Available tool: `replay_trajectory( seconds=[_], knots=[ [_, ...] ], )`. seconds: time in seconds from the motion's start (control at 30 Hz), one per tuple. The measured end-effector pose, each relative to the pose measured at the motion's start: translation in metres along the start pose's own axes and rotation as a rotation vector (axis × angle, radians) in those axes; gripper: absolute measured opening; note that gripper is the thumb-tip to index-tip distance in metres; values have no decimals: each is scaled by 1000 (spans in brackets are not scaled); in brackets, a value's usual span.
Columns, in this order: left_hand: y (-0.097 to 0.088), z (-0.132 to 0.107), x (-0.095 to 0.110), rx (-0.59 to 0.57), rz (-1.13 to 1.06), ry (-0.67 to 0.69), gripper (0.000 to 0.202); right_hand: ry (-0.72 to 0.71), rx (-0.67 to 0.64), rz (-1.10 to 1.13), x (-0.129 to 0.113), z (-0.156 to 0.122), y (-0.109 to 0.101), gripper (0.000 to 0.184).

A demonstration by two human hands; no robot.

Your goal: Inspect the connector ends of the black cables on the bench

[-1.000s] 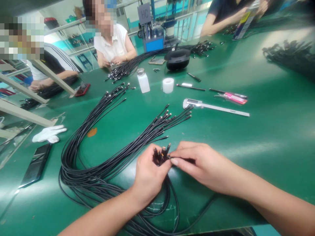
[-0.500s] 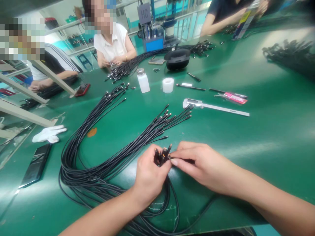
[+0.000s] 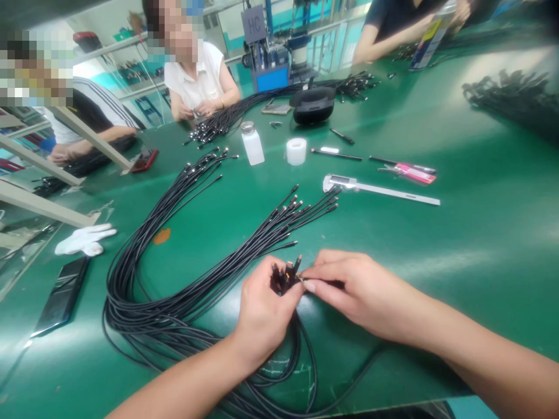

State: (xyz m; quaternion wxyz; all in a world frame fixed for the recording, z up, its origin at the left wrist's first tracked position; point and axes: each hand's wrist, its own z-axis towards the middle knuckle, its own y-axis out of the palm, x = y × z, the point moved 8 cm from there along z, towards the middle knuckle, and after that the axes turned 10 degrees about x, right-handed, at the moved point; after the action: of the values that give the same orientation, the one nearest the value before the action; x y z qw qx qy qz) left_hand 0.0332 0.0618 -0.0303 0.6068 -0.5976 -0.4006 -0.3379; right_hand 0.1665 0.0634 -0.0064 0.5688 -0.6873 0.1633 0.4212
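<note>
My left hand (image 3: 266, 308) is wrapped round a bundle of black cables, and their connector ends (image 3: 286, 276) stick up above the fist. Close against it on the right, my right hand (image 3: 358, 288) pinches one dark cable end with thumb and fingers; its tip meets the side of the bundle, partly hidden by the fingers. From under my left hand the cables hang in loops down to the green table. A long bundle of black cables (image 3: 131, 256) curves across the table to the left, with both sets of ends pointing away from me.
A digital caliper (image 3: 388, 191), a tape roll (image 3: 296, 151), a white bottle (image 3: 253, 145) and a black case (image 3: 312, 106) stand or lie beyond my hands. At left are a white glove (image 3: 85, 238) and a black phone (image 3: 61, 297). Co-workers sit across the table.
Both hands hold nearly the same pose at the bundle. The whole view has shifted very slightly; nothing else has visibly moved.
</note>
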Motion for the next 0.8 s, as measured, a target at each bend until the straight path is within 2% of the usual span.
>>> replay_trajectory(
  seconds=[0.4, 0.8],
  knots=[
    [5, 3, -6, -64, -155, -123, 31, 50, 0, 33, 4, 1, -10, 26],
    [22, 2, -7, -259, -578, -330, 33, 84, 72, 17, 9, 5, -16, 27]
  ],
)
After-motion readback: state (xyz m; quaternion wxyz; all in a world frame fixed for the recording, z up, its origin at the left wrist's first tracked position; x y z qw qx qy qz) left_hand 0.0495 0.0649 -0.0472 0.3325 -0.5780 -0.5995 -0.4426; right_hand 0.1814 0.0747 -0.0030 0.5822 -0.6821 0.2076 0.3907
